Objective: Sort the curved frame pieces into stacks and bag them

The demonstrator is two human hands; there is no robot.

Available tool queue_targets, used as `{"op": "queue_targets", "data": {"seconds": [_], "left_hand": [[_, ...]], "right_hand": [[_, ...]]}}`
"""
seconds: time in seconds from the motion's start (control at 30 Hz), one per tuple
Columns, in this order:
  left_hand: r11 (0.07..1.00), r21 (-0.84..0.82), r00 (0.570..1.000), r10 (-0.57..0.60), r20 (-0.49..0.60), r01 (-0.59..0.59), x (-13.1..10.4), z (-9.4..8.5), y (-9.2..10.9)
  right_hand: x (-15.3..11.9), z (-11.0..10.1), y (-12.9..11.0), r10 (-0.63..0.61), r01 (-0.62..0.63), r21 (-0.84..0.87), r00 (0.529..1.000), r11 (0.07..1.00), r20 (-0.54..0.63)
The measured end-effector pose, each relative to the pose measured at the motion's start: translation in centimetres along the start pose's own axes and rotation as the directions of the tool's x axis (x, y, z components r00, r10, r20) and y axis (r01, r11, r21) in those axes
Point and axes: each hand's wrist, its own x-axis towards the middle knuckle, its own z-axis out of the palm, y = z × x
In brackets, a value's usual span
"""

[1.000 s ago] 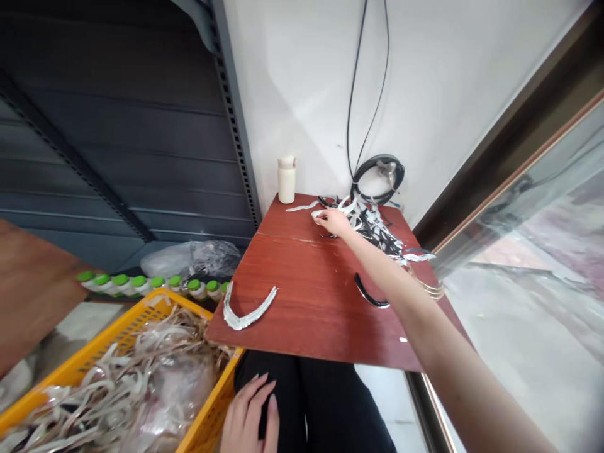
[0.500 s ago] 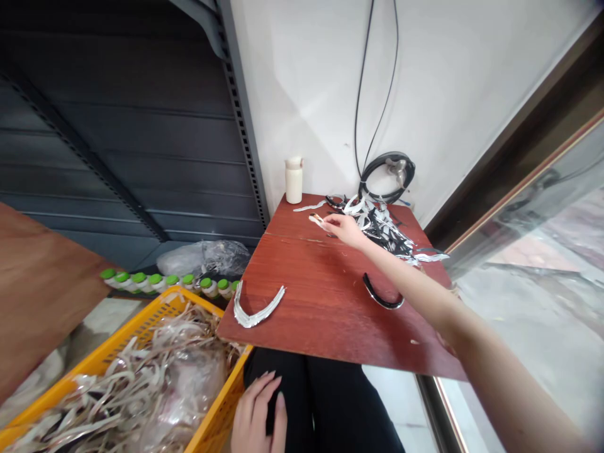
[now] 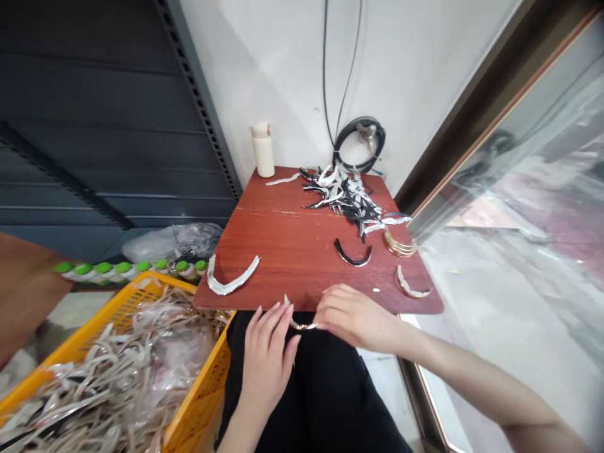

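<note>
A curved gold-and-white strip (image 3: 303,326) spans the gap between my hands, just off the near edge of the red-brown table (image 3: 278,239). My left hand (image 3: 271,343) has its fingers closed at the strip's left end. At the right end my right hand (image 3: 349,314) pinches it. On the table lie a curved white bundle (image 3: 231,286) at the left, a black curved piece (image 3: 353,259), gold curved pieces (image 3: 400,246) and a white-and-gold curved piece (image 3: 411,288) at the right. Black and white strips (image 3: 349,200) form a heap at the back.
A cream bottle (image 3: 263,151) stands at the table's back left. Coiled black cable (image 3: 359,145) rests against the wall. Left of the table, a yellow crate (image 3: 189,390) holds many strips and clear plastic. Green-capped bottles (image 3: 123,269) line up behind the crate.
My right hand has come back from the strip heap to the near edge, bringing the gold-and-white strip. My left hand has risen from my lap to meet it. The view has shifted.
</note>
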Motion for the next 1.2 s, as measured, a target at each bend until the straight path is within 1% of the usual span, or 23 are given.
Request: {"op": "queue_targets", "data": {"seconds": [0.07, 0.1, 0.13, 0.17, 0.2, 0.23, 0.27, 0.3, 0.33, 0.4, 0.43, 0.53, 0.57, 0.63, 0.7, 0.77, 0.83, 0.87, 0.93, 1.0, 1.07, 1.13, 1.2], "left_hand": [[0.987, -0.150, 0.995, 0.067, 0.077, -0.055, 1.0, -0.2, 1.1], [0.970, -0.240, 0.992, 0.066, 0.106, -0.039, 1.2, -0.3, 1.8], [0.945, -0.326, 0.990, 0.031, 0.134, 0.015, 1.2, -0.3, 2.4], [0.910, -0.403, 0.985, -0.034, 0.168, 0.100, 1.1, -0.3, 3.1], [0.862, -0.463, 0.970, -0.118, 0.214, 0.207, 0.9, -0.1, 3.8], [0.799, -0.507, 0.941, -0.213, 0.263, 0.322, 0.6, 0.1, 4.5], [0.726, -0.539, 0.901, -0.297, 0.315, 0.428, 0.3, 0.3, 5.1], [0.651, -0.560, 0.858, -0.363, 0.362, 0.512, 0.0, 0.7, 5.8], [0.585, -0.576, 0.821, -0.406, 0.402, 0.572, -0.2, 1.0, 6.4], [0.495, -0.592, 0.771, -0.432, 0.467, 0.636, -0.3, 1.8, 7.5], [0.469, -0.598, 0.759, -0.424, 0.494, 0.651, -0.3, 2.2, 8.0], [0.417, -0.613, 0.741, -0.385, 0.550, 0.671, -0.1, 3.3, 9.3], [0.405, -0.618, 0.739, -0.373, 0.561, 0.674, 0.1, 3.6, 9.7], [0.394, -0.632, 0.745, -0.350, 0.568, 0.667, 0.3, 4.1, 10.3], [0.413, -0.640, 0.761, -0.321, 0.564, 0.648, 0.4, 4.4, 10.6], [0.457, -0.627, 0.773, -0.305, 0.556, 0.631, 0.3, 4.6, 10.6], [0.512, -0.595, 0.779, -0.306, 0.547, 0.619, 0.1, 4.7, 10.2], [0.539, -0.579, 0.783, -0.312, 0.538, 0.612, -0.1, 4.7, 9.9], [0.594, -0.543, 0.796, -0.333, 0.505, 0.594, -0.5, 4.8, 8.8], [0.649, -0.500, 0.811, -0.364, 0.459, 0.574, -1.1, 4.8, 7.3], [0.697, -0.445, 0.820, -0.404, 0.405, 0.563, -1.6, 4.6, 5.5], [0.727, -0.378, 0.815, -0.463, 0.348, 0.574, -2.1, 4.2, 3.6], [0.742, -0.304, 0.800, -0.528, 0.284, 0.597, -2.6, 3.7, 2.0]], "right_hand": [[-1.5, 0.4, -1.3, 0.038, -0.033, 0.081, 0.997, 0.996, -0.066], [-2.2, 0.7, -1.7, 0.073, -0.059, 0.114, 0.989, 0.992, -0.131], [-3.0, 1.1, -2.0, 0.134, -0.104, 0.141, 0.965, 0.985, -0.223], [-3.7, 1.6, -2.3, 0.224, -0.173, 0.173, 0.913, 0.970, -0.342], [-4.4, 2.2, -2.6, 0.334, -0.257, 0.223, 0.822, 0.940, -0.461], [-5.0, 2.8, -3.0, 0.446, -0.333, 0.298, 0.708, 0.895, -0.547], [-5.5, 3.4, -3.4, 0.543, -0.381, 0.387, 0.607, 0.840, -0.581], [-5.8, 4.0, -4.0, 0.621, -0.402, 0.474, 0.547, 0.783, -0.562], [-6.1, 4.5, -4.6, 0.676, -0.403, 0.549, 0.531, 0.732, -0.512], [-6.2, 5.2, -5.8, 0.731, -0.378, 0.655, 0.540, 0.654, -0.418], [-6.2, 5.5, -6.3, 0.754, -0.365, 0.694, 0.522, 0.620, -0.400], [-6.1, 6.0, -7.0, 0.823, -0.334, 0.776, 0.413, 0.534, -0.389], [-6.2, 6.0, -7.0, 0.838, -0.334, 0.789, 0.388, 0.516, -0.384], [-6.9, 5.4, -6.4, 0.854, -0.356, 0.792, 0.362, 0.497, -0.373], [-8.1, 4.1, -5.4, 0.855, -0.400, 0.765, 0.358, 0.505, -0.377], [-9.7, 1.9, -4.0, 0.833, -0.474, 0.688, 0.369, 0.550, -0.411], [-11.6, -0.4, -2.1, 0.768, -0.574, 0.517, 0.389, 0.634, -0.509], [-12.4, -1.4, -1.1, 0.739, -0.639, 0.410, 0.413, 0.651, -0.532], [-13.8, -2.8, 1.0, 0.717, -0.729, 0.218, 0.490, 0.649, -0.496], [-14.6, -3.0, 2.9, 0.697, -0.770, 0.030, 0.559, 0.637, -0.448], [-14.9, -2.2, 4.4, 0.678, -0.772, -0.126, 0.614, 0.623, -0.404], [-15.1, -1.1, 5.4, 0.661, -0.762, -0.225, 0.641, 0.607, -0.390], [-15.3, -0.1, 6.0, 0.635, -0.764, -0.261, 0.638, 0.590, -0.434]]}}
